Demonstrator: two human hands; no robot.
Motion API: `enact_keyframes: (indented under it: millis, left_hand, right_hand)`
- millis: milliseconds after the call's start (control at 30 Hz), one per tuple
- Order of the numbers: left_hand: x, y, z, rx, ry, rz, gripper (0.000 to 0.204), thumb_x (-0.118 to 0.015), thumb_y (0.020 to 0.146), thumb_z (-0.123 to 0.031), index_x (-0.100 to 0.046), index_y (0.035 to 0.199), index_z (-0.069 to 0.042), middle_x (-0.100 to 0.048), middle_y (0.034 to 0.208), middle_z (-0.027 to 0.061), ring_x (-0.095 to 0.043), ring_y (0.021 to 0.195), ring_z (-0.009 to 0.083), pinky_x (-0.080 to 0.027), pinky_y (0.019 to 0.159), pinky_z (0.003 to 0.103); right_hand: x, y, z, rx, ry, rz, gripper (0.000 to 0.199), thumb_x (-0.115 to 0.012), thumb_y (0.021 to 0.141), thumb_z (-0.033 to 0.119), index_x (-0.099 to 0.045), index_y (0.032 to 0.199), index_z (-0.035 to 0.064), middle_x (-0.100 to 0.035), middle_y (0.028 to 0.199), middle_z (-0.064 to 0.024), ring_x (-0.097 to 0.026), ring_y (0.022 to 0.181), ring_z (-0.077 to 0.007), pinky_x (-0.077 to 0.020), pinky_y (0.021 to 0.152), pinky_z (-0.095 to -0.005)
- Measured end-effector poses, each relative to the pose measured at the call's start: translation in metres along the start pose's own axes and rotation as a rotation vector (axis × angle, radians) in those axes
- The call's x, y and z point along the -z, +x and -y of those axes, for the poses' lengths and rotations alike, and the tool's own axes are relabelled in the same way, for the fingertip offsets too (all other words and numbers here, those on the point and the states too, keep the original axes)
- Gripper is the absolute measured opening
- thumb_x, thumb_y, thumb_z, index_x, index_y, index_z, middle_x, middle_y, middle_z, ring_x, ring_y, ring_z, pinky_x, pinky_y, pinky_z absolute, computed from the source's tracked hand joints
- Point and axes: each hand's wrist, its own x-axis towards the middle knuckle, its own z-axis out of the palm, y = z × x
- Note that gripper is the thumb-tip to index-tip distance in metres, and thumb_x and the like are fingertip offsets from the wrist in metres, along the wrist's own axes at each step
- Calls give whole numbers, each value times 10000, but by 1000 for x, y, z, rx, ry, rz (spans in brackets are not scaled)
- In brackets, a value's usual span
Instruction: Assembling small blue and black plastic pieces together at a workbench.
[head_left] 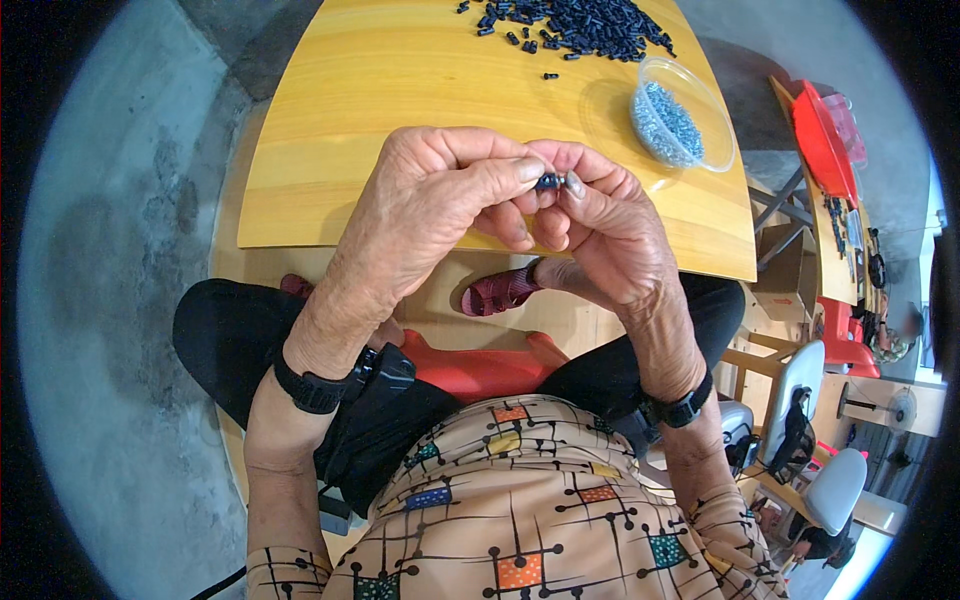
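One left hand [450, 190] clamps one small dark piece [547, 182] between thumb and fingers; it lies crosswise at those fingertips, above one yellow table [360, 100]. At its right end is one right hand [610, 220], its fingertips bent in; whether they grip it, I cannot tell. Beyond sits one heap of dark pieces [590, 28], uncountably many, then one clear bowl [722, 158] of numerous silvery bits [665, 125].

Bright, fairly even light covers the yellow wood-grain table [400, 100] at 12 o'clock; at 1 o'clock the clear round plastic bowl [714, 135] catches glints. The mottled grey concrete surface [130, 250] at 9 o'clock looks dimmer, bluish. White glare flares at 4 o'clock, where distant detail softens. Edges bow; corners sink to black. Centrally, the bare left hand [430, 195] and bare right hand [622, 220] look sharp.
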Motion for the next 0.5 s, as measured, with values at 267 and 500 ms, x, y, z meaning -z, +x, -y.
enact_keyframes:
  millis: [267,500]
  left_hand:
    - [0,-1,0,-6,21,-2,214,-604,840,-176,-647,921,17,-645,786,80,-592,563,115,-513,545,216]
    - [-4,-1,4,1,-12,-4,203,-606,843,-164,-644,921,19,-642,781,79,-590,556,111,-520,552,227]
  right_hand:
    - [-4,-1,3,5,-95,-38,270,-589,854,133,-577,1091,5,-620,824,-42,-541,633,-72,-443,572,-176]
    - [-11,-4,3,107,-275,-132,240,-587,851,105,-597,1065,-3,-625,812,-25,-519,639,-65,-434,591,-187]
